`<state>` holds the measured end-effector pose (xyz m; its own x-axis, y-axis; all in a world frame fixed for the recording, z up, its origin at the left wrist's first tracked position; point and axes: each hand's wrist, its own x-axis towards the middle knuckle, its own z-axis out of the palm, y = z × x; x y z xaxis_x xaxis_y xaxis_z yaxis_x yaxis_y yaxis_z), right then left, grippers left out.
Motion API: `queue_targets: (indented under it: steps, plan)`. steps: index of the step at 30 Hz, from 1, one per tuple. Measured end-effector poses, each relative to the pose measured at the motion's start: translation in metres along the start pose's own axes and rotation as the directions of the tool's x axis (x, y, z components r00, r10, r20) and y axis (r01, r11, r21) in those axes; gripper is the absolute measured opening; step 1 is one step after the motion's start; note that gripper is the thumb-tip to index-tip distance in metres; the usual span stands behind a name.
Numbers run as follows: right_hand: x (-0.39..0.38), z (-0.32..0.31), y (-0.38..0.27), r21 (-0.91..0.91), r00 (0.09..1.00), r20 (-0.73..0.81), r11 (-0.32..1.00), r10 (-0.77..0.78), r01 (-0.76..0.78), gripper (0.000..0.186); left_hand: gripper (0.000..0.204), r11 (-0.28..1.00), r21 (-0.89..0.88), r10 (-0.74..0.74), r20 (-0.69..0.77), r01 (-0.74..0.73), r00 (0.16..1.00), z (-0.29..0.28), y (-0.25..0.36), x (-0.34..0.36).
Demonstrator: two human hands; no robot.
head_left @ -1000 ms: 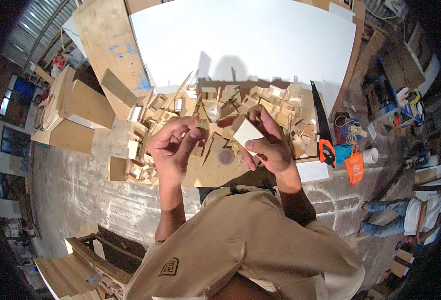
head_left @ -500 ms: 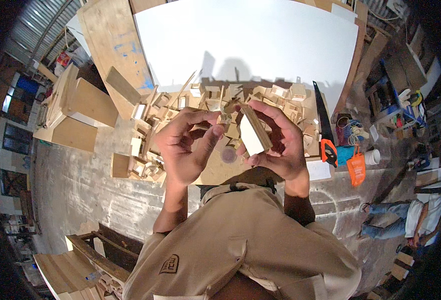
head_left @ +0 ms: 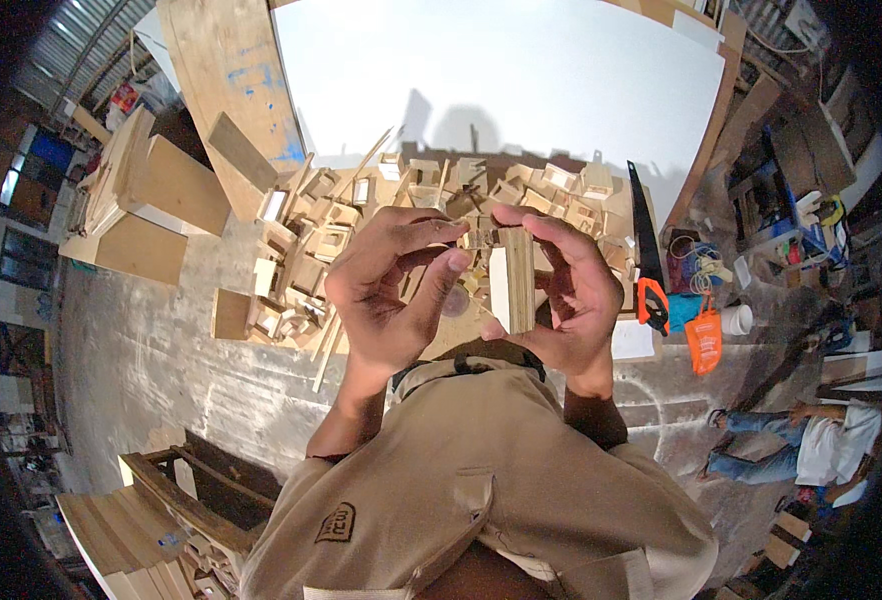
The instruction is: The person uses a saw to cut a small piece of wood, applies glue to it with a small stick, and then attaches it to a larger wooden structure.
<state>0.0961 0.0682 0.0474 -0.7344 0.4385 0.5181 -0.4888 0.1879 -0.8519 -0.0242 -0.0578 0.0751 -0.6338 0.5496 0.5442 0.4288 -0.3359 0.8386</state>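
Observation:
My right hand (head_left: 583, 290) grips a small plywood block (head_left: 519, 285) with a white face and layered edges, fingers at its far end and thumb near its close end. My left hand (head_left: 386, 290) pinches a small brownish piece (head_left: 477, 240) between thumb and fingertips; its kind is too small to tell. This piece meets the block's far left corner, or nearly so. Below both hands, many small wooden box-like pieces (head_left: 306, 245) lie heaped on a work table. A round, clear-looking disc or lid (head_left: 455, 301) shows partly between my hands.
An orange-handled handsaw (head_left: 649, 250) lies right of the pile. Beyond the pile is a large white panel (head_left: 501, 80). An orange bag (head_left: 703, 340) and a white bucket (head_left: 737, 320) are at the right. Wooden boxes (head_left: 151, 210) stand left. A person (head_left: 811, 440) is at the far right.
The block has turned more upright in my right hand, showing more of its layered edge. My left hand has moved right, bringing the small piece up to the block.

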Motion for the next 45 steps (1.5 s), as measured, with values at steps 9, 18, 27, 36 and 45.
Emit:
queue_targets:
  steps: [9,18,27,36,45]
  plan:
    - [0.002,0.000,0.001,0.025,1.000,-0.014,0.999,-0.021,0.022,0.073,0.020,0.996,0.033,0.077,0.029,-0.077,0.997,0.000,-0.002,0.003]
    - [0.002,0.000,0.005,-0.016,0.999,0.009,0.999,-0.038,0.039,0.083,0.021,0.998,-0.014,0.063,0.029,-0.063,0.998,0.001,-0.004,0.003]
    - [0.000,0.003,0.006,0.016,0.999,0.005,0.999,-0.034,0.034,0.085,0.020,0.996,-0.078,0.055,0.023,-0.053,0.998,0.000,-0.006,0.002]
    - [-0.001,0.002,0.011,0.019,0.999,-0.025,0.999,-0.031,0.032,0.089,0.020,0.997,-0.040,0.071,0.025,-0.070,0.997,0.001,-0.009,0.003]
    - [0.004,-0.006,0.016,0.226,0.976,-0.072,0.957,0.204,-0.183,0.111,0.034,0.999,-0.021,-0.031,0.163,0.035,0.986,-0.012,-0.012,0.014]
